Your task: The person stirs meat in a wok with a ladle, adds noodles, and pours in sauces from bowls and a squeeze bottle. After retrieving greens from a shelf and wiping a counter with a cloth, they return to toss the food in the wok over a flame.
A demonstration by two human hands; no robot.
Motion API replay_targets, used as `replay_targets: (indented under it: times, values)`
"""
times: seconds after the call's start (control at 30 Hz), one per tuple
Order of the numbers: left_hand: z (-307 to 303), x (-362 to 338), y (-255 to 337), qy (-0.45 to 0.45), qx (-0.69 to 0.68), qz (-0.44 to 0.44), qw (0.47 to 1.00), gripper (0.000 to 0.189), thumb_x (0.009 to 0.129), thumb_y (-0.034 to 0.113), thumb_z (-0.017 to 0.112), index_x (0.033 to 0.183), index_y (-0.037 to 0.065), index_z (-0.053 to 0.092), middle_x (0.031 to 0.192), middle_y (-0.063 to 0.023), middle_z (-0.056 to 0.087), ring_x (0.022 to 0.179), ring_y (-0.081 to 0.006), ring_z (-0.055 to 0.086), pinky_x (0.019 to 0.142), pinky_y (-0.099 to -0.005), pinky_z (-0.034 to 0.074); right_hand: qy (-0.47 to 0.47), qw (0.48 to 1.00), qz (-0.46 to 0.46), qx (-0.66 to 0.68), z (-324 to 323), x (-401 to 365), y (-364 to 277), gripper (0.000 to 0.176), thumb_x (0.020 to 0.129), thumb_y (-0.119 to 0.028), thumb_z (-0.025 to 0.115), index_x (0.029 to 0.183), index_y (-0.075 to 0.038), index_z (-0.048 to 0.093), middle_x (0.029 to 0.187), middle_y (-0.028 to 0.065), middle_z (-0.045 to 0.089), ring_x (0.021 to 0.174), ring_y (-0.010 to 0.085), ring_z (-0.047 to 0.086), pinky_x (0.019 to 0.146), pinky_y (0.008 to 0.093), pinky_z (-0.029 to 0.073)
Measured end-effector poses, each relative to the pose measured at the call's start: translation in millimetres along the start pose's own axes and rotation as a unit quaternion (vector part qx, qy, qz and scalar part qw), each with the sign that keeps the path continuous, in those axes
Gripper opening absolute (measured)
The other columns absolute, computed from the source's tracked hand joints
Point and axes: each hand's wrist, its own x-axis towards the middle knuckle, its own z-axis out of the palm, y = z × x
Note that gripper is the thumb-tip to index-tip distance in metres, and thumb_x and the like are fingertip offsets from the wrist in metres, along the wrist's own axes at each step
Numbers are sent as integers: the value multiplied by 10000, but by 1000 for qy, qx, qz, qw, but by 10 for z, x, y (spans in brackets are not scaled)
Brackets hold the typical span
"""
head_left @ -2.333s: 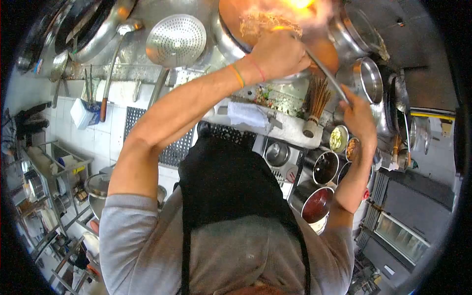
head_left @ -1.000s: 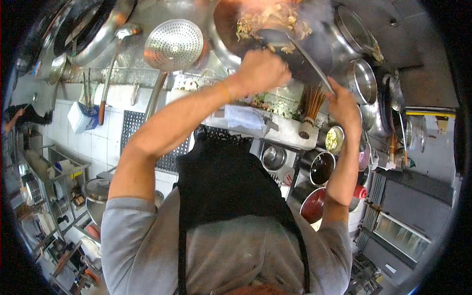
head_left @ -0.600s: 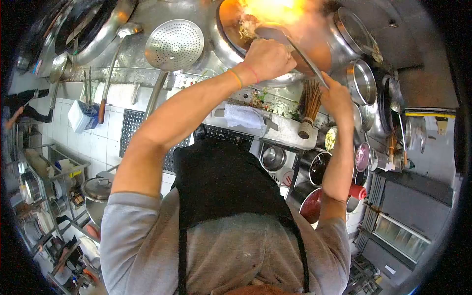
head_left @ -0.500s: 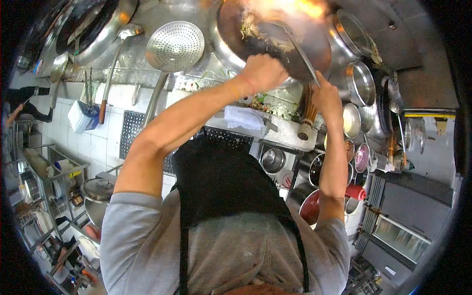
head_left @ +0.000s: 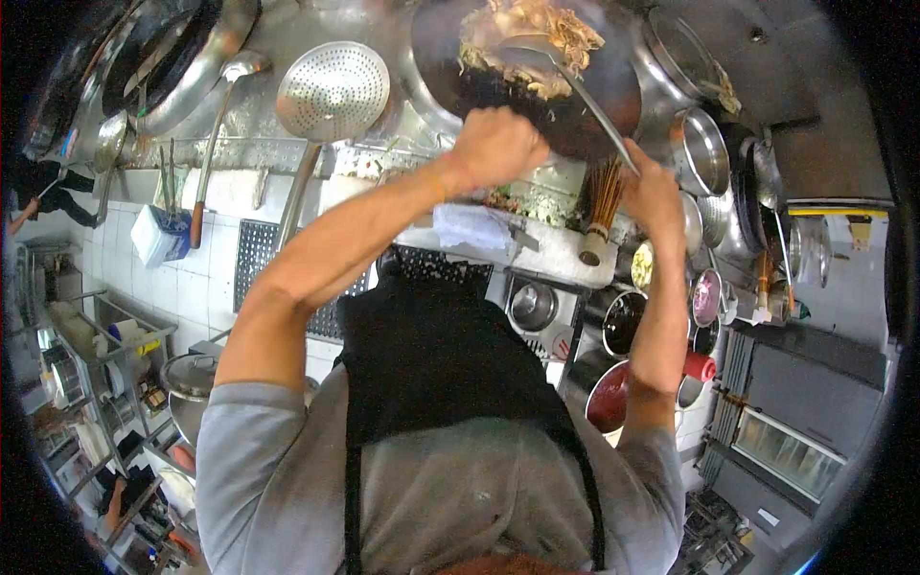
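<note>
A cook's left hand (head_left: 494,144), closed in a tight fist, grips the near edge of a dark round steel wok (head_left: 508,96) at twelve o'clock, apparently to steady it. The right hand (head_left: 654,192), at one o'clock, is wrapped around a long metal ladle (head_left: 592,110), its bowl resting in pale fried noodles (head_left: 527,29). The fist hides the wok's handle, and the frame cuts off its far rim.
</note>
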Motion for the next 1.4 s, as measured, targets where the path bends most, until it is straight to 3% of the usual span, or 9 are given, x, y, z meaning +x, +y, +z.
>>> replay_targets:
  times: [0.3,0.43,0.67,0.87,1.0,1.23,1.3,1.33,1.4]
  values:
    - [-63,333,-32,63,1,-1,998,366,850,331,547,618,82,681,616,-186,631,600,-394,648,613,-500,543,7,999,-27,-22,26,100,-83,462,898,-197,592,1358,-195,550,1024,254,670,971,443,640,854,529,499]
    - [-22,-124,51,-26,-31,-6,999,364,848,335,553,611,96,694,628,-203,634,603,-406,644,628,-504,542,68,997,12,25,191,71,-72,437,915,-193,604,1349,-236,562,970,251,679,917,449,653,797,511,520]
    - [87,445,-351,14,-4,-90,996,369,851,368,540,637,126,717,662,-184,656,646,-396,652,660,-492,538,171,983,-25,61,-125,-83,-47,443,894,-183,616,1329,-261,583,1051,233,666,976,425,646,795,500,517]
    - [187,409,-377,33,-8,-51,998,389,862,383,524,646,123,718,662,-182,658,660,-386,657,677,-482,542,84,994,19,63,236,1243,-582,445,931,-221,548,1373,-167,538,1151,268,635,1120,443,587,955,499,465]
    - [206,410,-386,27,-16,-59,998,394,868,383,520,644,125,717,660,-180,657,671,-382,661,668,-484,541,36,997,-44,-50,419,1439,-640,479,899,-162,535,1374,-114,493,1089,271,659,1018,428,648,888,501,527]
    - [200,449,-516,26,-15,-33,999,389,872,370,523,677,99,724,686,-178,665,694,-392,664,669,-502,539,-2,939,-192,-286,-200,513,-112,586,877,-84,564,1443,-130,417,944,232,688,858,416,682,756,516,555]
    - [282,474,-492,103,-40,-15,994,399,864,366,521,678,73,718,702,-189,668,706,-390,671,690,-515,539,8,940,-184,-288,-410,249,-66,600,867,-83,571,1444,-152,425,927,227,688,835,412,683,734,519,553]
    - [123,352,-267,60,-35,-80,994,389,854,343,529,676,52,715,716,-208,668,704,-381,677,697,-510,543,18,940,-176,-291,-491,124,-24,614,856,-81,579,1445,-175,433,910,223,688,813,408,684,713,522,552]
    - [-82,76,75,98,-35,2,995,384,851,333,532,673,46,713,708,-211,665,690,-382,674,683,-498,546,62,956,-160,-238,-331,-129,181,599,858,-85,577,1433,-201,455,914,214,690,793,410,681,696,518,548]
